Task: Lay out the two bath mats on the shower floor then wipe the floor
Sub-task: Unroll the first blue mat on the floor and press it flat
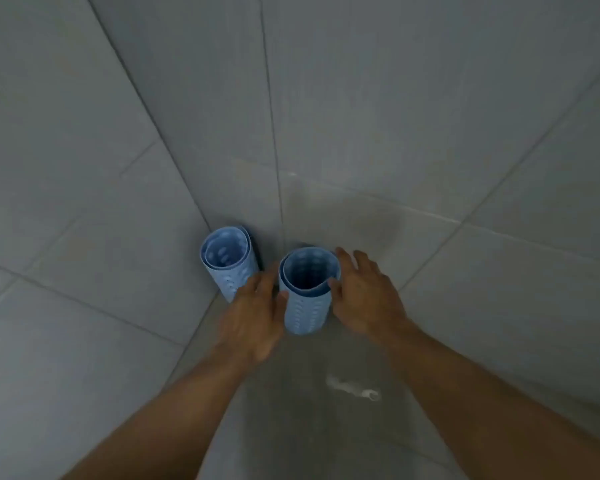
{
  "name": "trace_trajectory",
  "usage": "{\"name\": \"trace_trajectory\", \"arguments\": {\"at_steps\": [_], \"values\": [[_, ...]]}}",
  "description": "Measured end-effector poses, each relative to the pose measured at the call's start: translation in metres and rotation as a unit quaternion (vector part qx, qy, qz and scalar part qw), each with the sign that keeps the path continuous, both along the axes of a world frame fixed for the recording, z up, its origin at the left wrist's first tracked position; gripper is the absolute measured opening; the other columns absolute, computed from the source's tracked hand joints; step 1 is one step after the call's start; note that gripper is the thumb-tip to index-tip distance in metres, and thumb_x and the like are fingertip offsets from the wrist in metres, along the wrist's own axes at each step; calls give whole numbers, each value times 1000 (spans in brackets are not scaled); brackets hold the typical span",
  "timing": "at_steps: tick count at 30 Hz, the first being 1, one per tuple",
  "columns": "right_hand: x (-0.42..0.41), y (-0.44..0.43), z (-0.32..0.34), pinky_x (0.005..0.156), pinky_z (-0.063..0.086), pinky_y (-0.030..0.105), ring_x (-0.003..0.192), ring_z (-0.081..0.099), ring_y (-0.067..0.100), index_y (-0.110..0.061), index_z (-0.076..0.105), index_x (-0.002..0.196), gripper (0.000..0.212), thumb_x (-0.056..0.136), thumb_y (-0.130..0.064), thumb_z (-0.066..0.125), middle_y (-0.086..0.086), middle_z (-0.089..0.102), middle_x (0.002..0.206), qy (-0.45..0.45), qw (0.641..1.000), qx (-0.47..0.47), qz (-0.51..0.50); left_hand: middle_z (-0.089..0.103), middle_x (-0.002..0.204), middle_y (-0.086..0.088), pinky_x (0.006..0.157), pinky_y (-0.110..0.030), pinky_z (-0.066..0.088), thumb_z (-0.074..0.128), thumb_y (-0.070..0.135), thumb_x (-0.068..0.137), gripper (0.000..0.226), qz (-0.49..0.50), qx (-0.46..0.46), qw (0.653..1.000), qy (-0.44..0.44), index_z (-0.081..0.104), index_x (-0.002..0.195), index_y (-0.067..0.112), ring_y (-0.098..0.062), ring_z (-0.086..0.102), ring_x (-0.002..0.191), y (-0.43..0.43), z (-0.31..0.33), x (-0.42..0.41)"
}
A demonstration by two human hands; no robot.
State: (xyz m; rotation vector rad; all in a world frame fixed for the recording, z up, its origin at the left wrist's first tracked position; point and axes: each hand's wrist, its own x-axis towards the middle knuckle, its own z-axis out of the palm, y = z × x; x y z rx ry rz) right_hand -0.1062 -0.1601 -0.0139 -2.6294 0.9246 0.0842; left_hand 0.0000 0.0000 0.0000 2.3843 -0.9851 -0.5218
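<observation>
Two light blue bath mats stand rolled up on end in the corner of a grey tiled shower. The left roll leans against the left wall. The right roll stands just in front of the corner, its open top facing me. My left hand lies against its left side, thumb touching the roll. My right hand is at its right side with fingers spread, the thumb at the roll's rim. Both hands flank the roll; a firm grip does not show.
Grey tiled walls meet in the corner behind the rolls. The shower floor below my arms is grey, with a small white smear on it.
</observation>
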Motion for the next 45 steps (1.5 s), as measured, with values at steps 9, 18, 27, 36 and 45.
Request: {"name": "trace_trajectory", "arguments": {"at_steps": [9,18,27,36,45], "values": [[40,-12,-94,86,52,44,106,62,34,-22,29,146,49,103,-45,38,15,58,123,-23,973,146,-176,61,134,-11,108,-45,43,29,55,102,55,77,4,987,139,44,143,22,-32,55,126,-54,-112,44],[47,-8,-110,75,60,49,90,66,32,-18,33,121,41,88,-22,58,12,61,108,-58,911,300,-278,67,108,-7,77,-50,60,60,35,81,44,167,35,963,207,54,124,25,-34,69,89,-72,-124,55],[17,-2,-127,43,39,14,89,57,19,-28,44,132,53,88,-10,66,3,62,116,-32,922,302,-239,71,104,-12,66,-48,63,59,20,87,33,172,21,946,275,68,118,25,-34,72,79,-56,-127,36],[-41,24,-106,81,59,43,95,65,20,-30,52,125,42,91,-8,49,-1,66,110,-113,909,325,-235,68,92,4,77,-51,61,60,7,75,33,197,-18,926,320,62,82,39,-33,71,90,-31,-103,-17],[-145,31,-74,91,53,42,106,63,27,-30,49,136,53,90,-4,48,5,66,120,-86,918,322,-216,75,104,-9,86,-53,58,66,4,59,44,164,0,913,375,67,84,40,-36,71,95,-21,-80,-113]]}}
